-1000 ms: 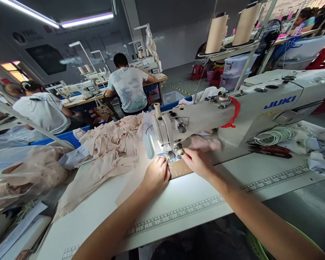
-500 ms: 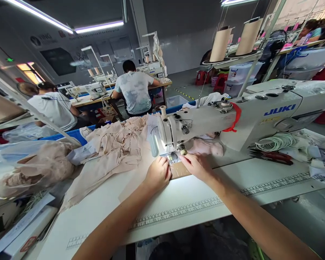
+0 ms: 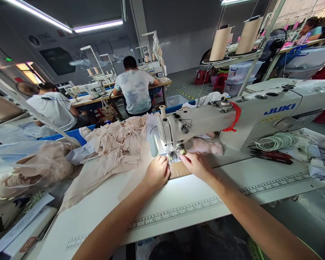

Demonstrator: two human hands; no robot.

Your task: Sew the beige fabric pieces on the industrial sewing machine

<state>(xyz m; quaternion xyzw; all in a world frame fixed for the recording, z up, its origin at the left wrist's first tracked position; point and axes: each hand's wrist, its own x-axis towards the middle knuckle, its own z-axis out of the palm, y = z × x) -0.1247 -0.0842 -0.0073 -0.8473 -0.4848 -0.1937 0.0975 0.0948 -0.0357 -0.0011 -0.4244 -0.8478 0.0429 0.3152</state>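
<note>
"How many hands are at this desk (image 3: 186, 193)?"

"Two, both by the one sewing machine (image 3: 203, 121) on it. The left hand (image 3: 157, 170) has its fingers bunched close; whether it grips anything, I can't tell."

"And the right hand (image 3: 197, 166)?"

"Thumb and forefinger are drawn near each other, right at one small yellowish knob (image 3: 183, 152) low on the machine's head. I can't make out whether they pinch it."

"What lies between the hands?"

"One brown plate (image 3: 181, 170), just in front of the machine's lit end."

"And the cloth?"

"One big rumpled heap of beige cloth (image 3: 119, 141) to the left, plus one smaller pinkish piece (image 3: 208, 146) behind the right hand."

"Anything else you count?"

"Two thread cones (image 3: 220, 45) up on their stand, one red strip (image 3: 237, 115) tied round the machine, one coil of pale cord (image 3: 277, 141), one pair of red-handled snips (image 3: 276, 156). Ahead, two people (image 3: 135, 90) sit with backs to us."
</note>
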